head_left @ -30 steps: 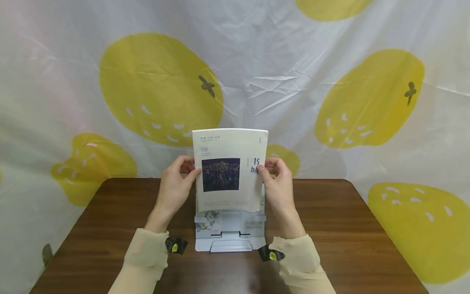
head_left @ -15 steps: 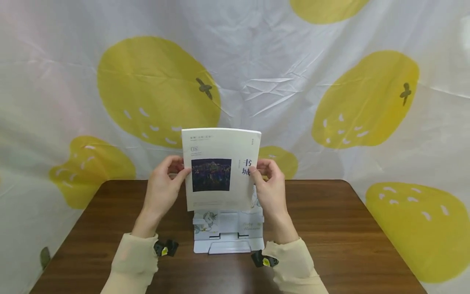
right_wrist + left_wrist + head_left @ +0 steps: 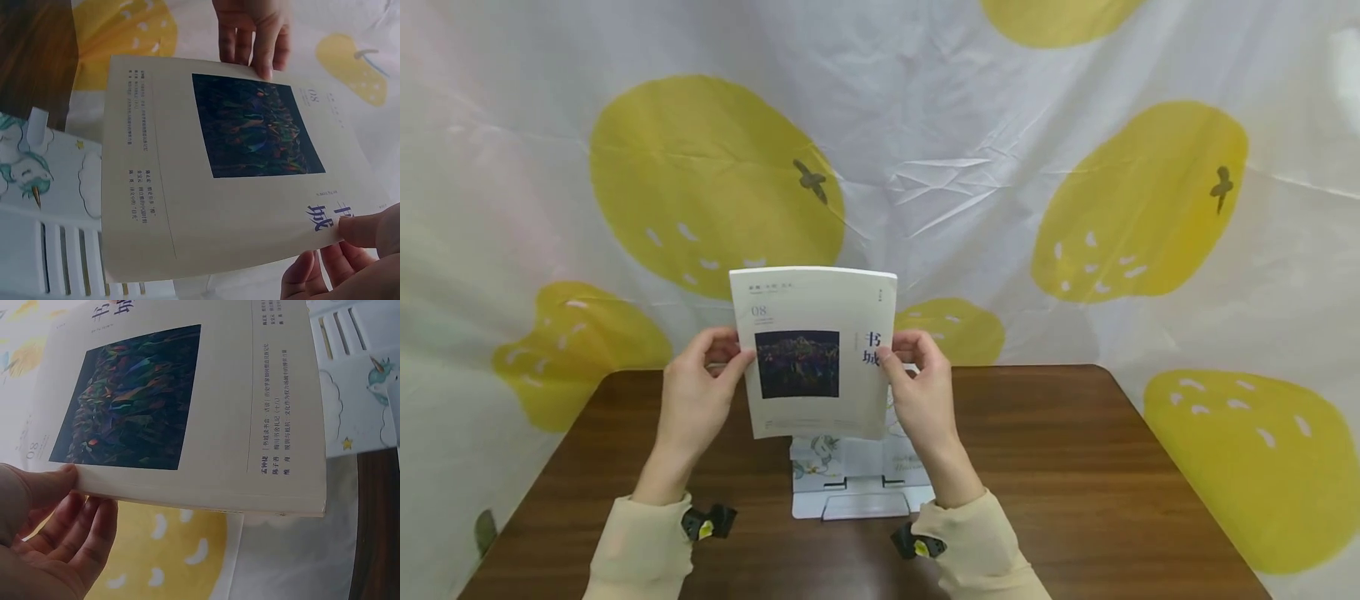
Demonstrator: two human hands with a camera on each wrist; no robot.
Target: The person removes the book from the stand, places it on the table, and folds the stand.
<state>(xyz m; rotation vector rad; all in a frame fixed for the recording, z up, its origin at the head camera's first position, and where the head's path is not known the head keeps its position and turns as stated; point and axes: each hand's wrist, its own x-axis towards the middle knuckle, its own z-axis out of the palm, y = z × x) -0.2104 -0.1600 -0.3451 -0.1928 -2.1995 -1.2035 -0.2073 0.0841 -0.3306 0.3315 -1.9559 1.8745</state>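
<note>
A cream paperback magazine (image 3: 801, 417) with a dark square picture on its cover is held up in front of me, its lower edge above the table. My left hand (image 3: 696, 396) pinches its left edge, thumb on the cover and fingers behind. At the opposite edge my right hand (image 3: 925, 396) grips it the same way, the thumb beside the large blue characters. Behind and below the magazine stands a white book stand (image 3: 861, 475) with unicorn drawings. The magazine hides much of the stand's upper part. In the right wrist view, slots (image 3: 72, 262) show in the stand's back panel.
The stand rests on a dark brown wooden table (image 3: 1045, 467) with rounded far corners. Behind the table hangs a pale cloth (image 3: 925, 100) printed with big yellow fruits. A black strap device sits at each sleeve cuff (image 3: 651, 533).
Both hands have carried the magazine leftward, away from in front of the stand's middle, and it sits slightly lower. More of the stand's right side shows. The grip looks unchanged.
</note>
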